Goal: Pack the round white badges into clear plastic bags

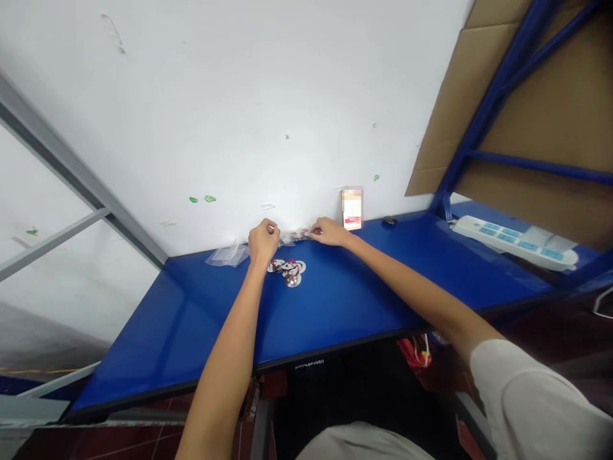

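My left hand is closed, its fingers curled together near the back of the table; what they hold is hidden. My right hand pinches the right end of a row of small clear plastic packets with dark and red printed pieces inside, along the foot of the wall. In front of the hands lies a loose pile of round printed discs, white-edged with black and red patterns, overlapping one another. Several flat clear plastic bags are left of my left hand.
A lit phone leans upright on the white wall behind the blue table. Further right are a small black object and a white power strip. A blue metal frame with cardboard rises at the right.
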Demonstrator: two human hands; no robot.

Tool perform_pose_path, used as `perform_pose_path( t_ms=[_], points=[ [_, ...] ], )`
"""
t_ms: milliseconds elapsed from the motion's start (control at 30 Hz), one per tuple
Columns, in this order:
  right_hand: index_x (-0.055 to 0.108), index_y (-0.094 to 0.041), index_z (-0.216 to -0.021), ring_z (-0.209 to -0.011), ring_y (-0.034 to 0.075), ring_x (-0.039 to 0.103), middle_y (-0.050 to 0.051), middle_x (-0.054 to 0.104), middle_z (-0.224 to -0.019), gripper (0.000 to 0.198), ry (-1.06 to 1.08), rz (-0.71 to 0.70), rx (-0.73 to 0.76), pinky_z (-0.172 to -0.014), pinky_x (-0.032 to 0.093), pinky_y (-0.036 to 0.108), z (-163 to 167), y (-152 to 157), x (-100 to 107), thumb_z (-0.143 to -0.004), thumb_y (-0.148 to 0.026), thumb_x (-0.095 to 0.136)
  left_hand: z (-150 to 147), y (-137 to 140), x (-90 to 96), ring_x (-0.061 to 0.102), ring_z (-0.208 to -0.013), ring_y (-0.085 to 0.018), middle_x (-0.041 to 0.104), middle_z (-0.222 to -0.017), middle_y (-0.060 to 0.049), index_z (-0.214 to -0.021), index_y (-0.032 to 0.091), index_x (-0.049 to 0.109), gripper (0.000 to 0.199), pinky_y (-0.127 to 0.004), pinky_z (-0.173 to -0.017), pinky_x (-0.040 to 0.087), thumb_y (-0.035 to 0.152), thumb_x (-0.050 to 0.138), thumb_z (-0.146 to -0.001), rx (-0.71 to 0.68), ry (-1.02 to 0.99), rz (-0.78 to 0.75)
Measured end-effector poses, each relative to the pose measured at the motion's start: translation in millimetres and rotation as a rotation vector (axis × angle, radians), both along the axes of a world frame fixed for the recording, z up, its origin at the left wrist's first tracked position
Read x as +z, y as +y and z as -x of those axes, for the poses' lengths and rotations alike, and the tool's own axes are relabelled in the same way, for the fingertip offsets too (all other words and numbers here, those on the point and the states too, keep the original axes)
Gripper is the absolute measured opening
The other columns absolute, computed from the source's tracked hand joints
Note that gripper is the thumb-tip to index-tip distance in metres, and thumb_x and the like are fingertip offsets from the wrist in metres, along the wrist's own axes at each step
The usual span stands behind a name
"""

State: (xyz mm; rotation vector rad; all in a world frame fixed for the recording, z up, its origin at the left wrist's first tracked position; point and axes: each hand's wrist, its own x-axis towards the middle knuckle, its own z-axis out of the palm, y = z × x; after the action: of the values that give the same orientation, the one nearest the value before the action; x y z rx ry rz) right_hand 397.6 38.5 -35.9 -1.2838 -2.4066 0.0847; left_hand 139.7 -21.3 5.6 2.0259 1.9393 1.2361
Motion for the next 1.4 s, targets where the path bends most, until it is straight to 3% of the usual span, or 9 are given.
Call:
perform_pose_path(
  t_ms=[233,433,567,667,733,800,1000,1200,1400],
  points=[
    [0.076,-0.017,-0.131,-0.116,0.03,0.062,0.014,0.068,-0.117,0.036,0.126,-0.099,0.17,-0.105,0.048,0.041,-32.0,-24.0,8.2,-0.104,-0.035,0.06,-0.8,-2.6,1.2,0.071,-0.086,-0.024,0.077,-0.082,-0.003,-0.1,0.026,0.075,0.018,-0.032,-0.076,0.044,0.026,0.059,-0.093,0.006,0.039,0.041],
    [0.078,-0.019,-0.119,-0.111,0.03,0.064,0.013,0.069,-0.113,0.026,0.136,-0.154,0.159,-0.1,0.051,0.041,-58.8,-55.6,13.3,-0.102,-0.024,0.06,11.7,-0.4,8.3,0.07,-0.089,-0.029,0.078,-0.09,-0.008,-0.096,0.025,0.075,0.018,-0.036,-0.079,0.047,0.03,0.057,-0.095,0.085,0.135,0.021],
    [0.08,-0.019,-0.105,-0.102,0.027,0.067,0.011,0.072,-0.105,0.022,0.168,-0.125,0.129,-0.092,0.052,0.038,-68.2,-57.6,9.8,-0.1,-0.018,0.059,46.7,2.5,16.0,0.065,-0.118,-0.039,0.074,-0.121,-0.02,-0.111,0.018,0.073,0.03,-0.044,-0.092,0.05,0.039,0.058,-0.095,0.272,0.304,0.034],
    [0.081,-0.018,-0.1,-0.099,0.026,0.068,0.011,0.075,-0.103,0.021,0.203,-0.126,0.09,-0.088,0.052,0.036,-68.5,-54.6,5.6,-0.098,-0.016,0.06,73.8,5.7,10.3,0.06,-0.127,-0.048,0.067,-0.135,-0.032,-0.123,0.009,0.068,0.058,-0.051,-0.094,0.051,0.047,0.076,-0.081,0.39,0.438,0.31],
    [0.081,-0.018,-0.099,-0.1,0.026,0.068,0.011,0.076,-0.103,0.021,0.223,-0.134,0.073,-0.089,0.052,0.036,-68.8,-52.9,3.5,-0.097,-0.015,0.06,84.7,7.7,2.8,0.065,-0.123,-0.048,0.069,-0.132,-0.033,-0.12,0.008,0.071,0.051,-0.05,-0.092,0.053,0.039,0.077,-0.079,0.365,0.472,0.55],
    [0.081,-0.018,-0.099,-0.1,0.026,0.069,0.011,0.077,-0.103,0.021,0.243,-0.142,0.066,-0.089,0.052,0.036,-70.4,-51.6,2.7,-0.097,-0.015,0.06,89.8,8.9,-3.4,0.068,-0.122,-0.046,0.071,-0.131,-0.032,-0.118,0.009,0.073,0.043,-0.048,-0.091,0.053,0.032,0.071,-0.082,0.359,0.466,0.623],
    [0.08,-0.017,-0.098,-0.102,0.026,0.069,0.011,0.077,-0.103,0.021,0.271,-0.169,0.044,-0.09,0.052,0.035,-75.3,-49.4,5.7,-0.097,-0.016,0.06,96.7,9.4,-2.2,0.071,-0.116,-0.043,0.075,-0.123,-0.027,-0.113,0.014,0.076,0.036,-0.048,-0.09,0.055,0.036,0.071,-0.085,0.445,0.439,0.445],
    [0.08,-0.017,-0.098,-0.102,0.026,0.069,0.011,0.077,-0.103,0.02,0.248,-0.167,0.064,-0.092,0.051,0.035,-71.8,-51.4,5.5,-0.098,-0.016,0.06,101.6,11.6,-4.1,0.07,-0.119,-0.045,0.074,-0.124,-0.03,-0.111,0.014,0.074,0.056,-0.048,-0.091,0.055,0.065,0.065,-0.091,0.436,0.417,0.497],
    [0.078,-0.018,-0.098,-0.103,0.027,0.067,0.011,0.077,-0.103,0.022,0.289,-0.214,0.012,-0.095,0.05,0.037,-70.1,-57.4,12.6,-0.1,-0.018,0.056,87.6,2.0,-1.4,0.067,-0.125,-0.045,0.071,-0.132,-0.032,-0.12,0.01,0.072,0.051,-0.049,-0.094,0.053,0.051,0.051,-0.1,0.417,0.353,0.454]
  ],
)
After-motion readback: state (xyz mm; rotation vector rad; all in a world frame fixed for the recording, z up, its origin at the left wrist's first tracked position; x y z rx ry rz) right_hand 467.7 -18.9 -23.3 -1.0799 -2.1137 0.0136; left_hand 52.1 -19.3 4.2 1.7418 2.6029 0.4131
